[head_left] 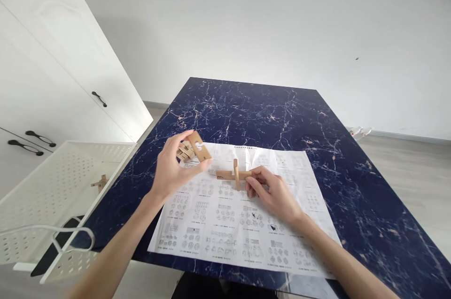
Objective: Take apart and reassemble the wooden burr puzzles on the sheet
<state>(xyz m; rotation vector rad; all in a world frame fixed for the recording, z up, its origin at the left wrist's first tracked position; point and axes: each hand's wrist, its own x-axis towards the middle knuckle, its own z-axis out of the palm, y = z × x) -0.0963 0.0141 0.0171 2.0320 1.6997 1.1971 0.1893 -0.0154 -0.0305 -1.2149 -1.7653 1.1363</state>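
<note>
My left hand (172, 160) grips a flat wooden puzzle piece (202, 152) between thumb and fingers, tilted, with a notch cut through it. Two crossed wooden puzzle pieces (225, 175) are in my right hand (269, 191), which pinches the right end of the lying bar; the other piece stands across it. A dark mark shows on the bar's left end. Behind my left fingers, several more wooden pieces (185, 151) lie in a small pile, partly hidden. Under both hands spreads a printed instruction sheet (229, 261) with rows of small diagrams.
The sheet lies on a dark blue marbled table (246, 116). At the left stands a white perforated basket (31, 186) with a small wooden cross-shaped puzzle (100, 183) in it. White cabinets (63, 55) rise beyond it, and a wall (264, 22) is behind the table.
</note>
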